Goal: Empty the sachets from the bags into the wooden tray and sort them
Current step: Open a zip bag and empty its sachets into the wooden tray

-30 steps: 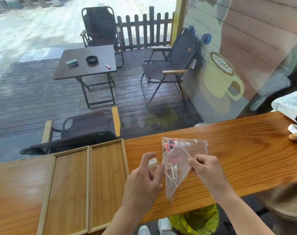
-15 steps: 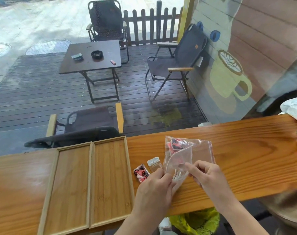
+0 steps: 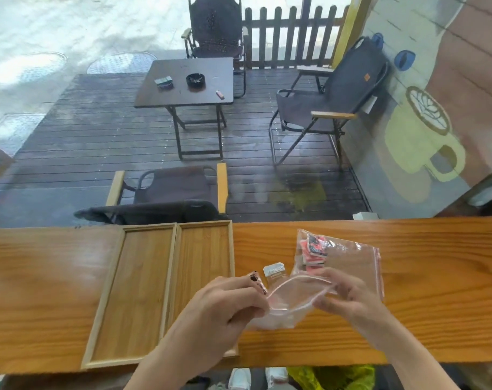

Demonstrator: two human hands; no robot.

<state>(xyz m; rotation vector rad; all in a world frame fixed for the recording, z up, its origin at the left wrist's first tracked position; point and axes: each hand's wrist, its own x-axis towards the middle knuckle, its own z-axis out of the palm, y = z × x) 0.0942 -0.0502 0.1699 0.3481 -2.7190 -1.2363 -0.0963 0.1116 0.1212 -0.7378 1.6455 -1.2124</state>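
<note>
- Since the earlier frame both hands have pulled the bag's mouth wide — it was a pinched-up strip between them, now it's an open loop facing back toward the person.
- Left hand is pinched on the near-left lip of the clear zip bag, right hand is pinched on the right lip, hands apart with the opening stretched between them.
- Bag lies on the counter, long axis running away from the person and a bit to the right; the red-and-black sachets are bunched at the far closed end, well apart from the fingers.
- Two loose sachets — a pale one and a dark-printed one — sit on the counter just beyond the left hand, between bag and tray.
- Wooden tray is to the left, both compartments bare; left hand is nearer it and partly overlaps its right edge.
- My guess: the load has to travel left, so the bag needs lifting and tipping mouth-down over the tray.
</note>
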